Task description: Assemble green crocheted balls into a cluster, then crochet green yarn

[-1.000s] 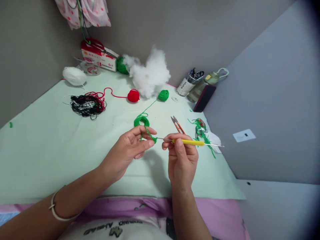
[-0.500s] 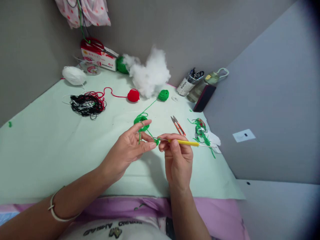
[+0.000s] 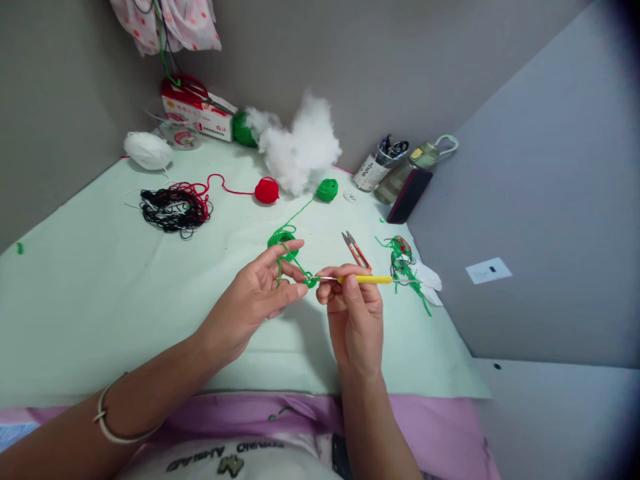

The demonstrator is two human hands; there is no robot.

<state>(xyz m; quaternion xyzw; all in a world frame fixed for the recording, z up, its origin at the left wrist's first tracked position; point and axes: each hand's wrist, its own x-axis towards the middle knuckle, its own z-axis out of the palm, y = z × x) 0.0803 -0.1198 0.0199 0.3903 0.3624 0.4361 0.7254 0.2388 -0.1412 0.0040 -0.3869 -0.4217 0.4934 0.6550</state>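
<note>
My left hand [image 3: 260, 293] pinches a small green crochet piece [image 3: 311, 281] between thumb and fingers, with the green yarn strand [image 3: 290, 257] looped over my raised forefinger. My right hand [image 3: 353, 313] grips a yellow-handled crochet hook [image 3: 367, 280], its metal tip at the green piece. The strand runs back to a loose green yarn coil [image 3: 281, 239] and on to a small green yarn ball [image 3: 327, 191] on the pale green table cover [image 3: 100, 293].
Orange thread snips [image 3: 356, 251] lie just beyond my right hand, beside a heap of green yarn scraps [image 3: 403, 261]. Farther back lie a red yarn ball [image 3: 267, 191], black and red tangled yarn [image 3: 173, 208], a white yarn ball [image 3: 148, 151], white stuffing [image 3: 300, 147], a box [image 3: 197, 117], a tin [image 3: 375, 170], a bottle [image 3: 413, 163].
My right hand has drawn the hook leftward toward the left hand and levelled it. My left forefinger has lifted with the yarn over it.
</note>
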